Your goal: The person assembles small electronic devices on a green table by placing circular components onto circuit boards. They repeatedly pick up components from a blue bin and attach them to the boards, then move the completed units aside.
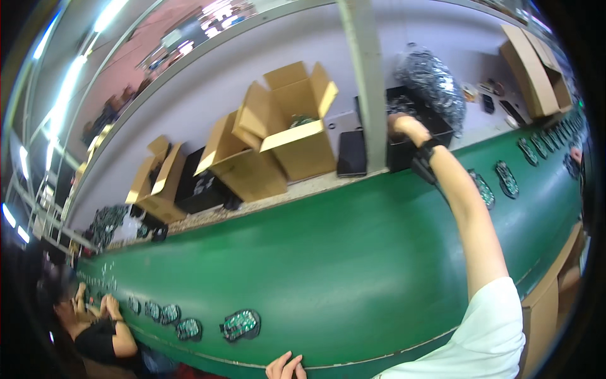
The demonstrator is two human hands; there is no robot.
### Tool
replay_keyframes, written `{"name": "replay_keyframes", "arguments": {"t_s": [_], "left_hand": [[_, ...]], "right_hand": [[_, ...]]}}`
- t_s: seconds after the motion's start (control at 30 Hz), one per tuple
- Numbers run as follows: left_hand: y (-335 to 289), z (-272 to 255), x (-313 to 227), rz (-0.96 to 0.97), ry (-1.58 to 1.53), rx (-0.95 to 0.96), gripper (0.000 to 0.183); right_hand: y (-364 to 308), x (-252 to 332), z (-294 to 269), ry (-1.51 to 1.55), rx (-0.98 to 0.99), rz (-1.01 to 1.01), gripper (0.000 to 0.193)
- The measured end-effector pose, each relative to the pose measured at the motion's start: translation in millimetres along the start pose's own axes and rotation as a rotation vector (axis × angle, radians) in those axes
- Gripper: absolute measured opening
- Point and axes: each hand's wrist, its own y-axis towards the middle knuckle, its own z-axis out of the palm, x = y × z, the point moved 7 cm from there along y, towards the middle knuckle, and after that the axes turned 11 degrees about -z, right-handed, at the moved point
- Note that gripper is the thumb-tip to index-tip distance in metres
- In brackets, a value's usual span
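Observation:
My right arm stretches across the green belt, and my right hand (400, 124) reaches into a black bin (416, 151) behind a grey post. Its fingers are hidden inside, among small shiny dark parts. At the lower edge, my left hand (285, 366) rests by the near rim of the belt, fingers apart and holding nothing. Closest to it on the belt is a dark mouse-shaped shell with a green circuit board (240, 324). To the right of my forearm lie two more such shells (507, 179), one partly beside the arm. A dark band circles my right wrist.
Open cardboard boxes (303, 148) and a black case (351, 153) line the ledge behind the belt (284, 252). A clear plastic bag (434, 88) lies behind the bin. More board-filled shells (170, 314) sit at both ends. A co-worker (104, 331) works at far left.

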Motion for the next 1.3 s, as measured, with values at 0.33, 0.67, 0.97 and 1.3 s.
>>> {"name": "replay_keyframes", "arguments": {"t_s": [0.33, 0.67, 0.97, 1.3], "left_hand": [[11, -17, 22, -0.042, -0.034, 0.084, 0.041], [84, -41, 43, -0.177, 0.322, -0.002, 0.075], [98, -4, 48, -0.085, 0.463, 0.149, 0.067], [48, 15, -14, 0.420, -0.026, 0.519, 0.046]], "right_hand": [[-76, -3, -53, 0.532, -0.771, -0.073, 0.022], [-79, -77, -69, 0.550, -1.063, -0.051, 0.021], [-208, -11, -34, 1.982, -0.299, -0.154, 0.020], [-326, 325, -14, 1.182, -0.062, -0.620, 0.026]]}}
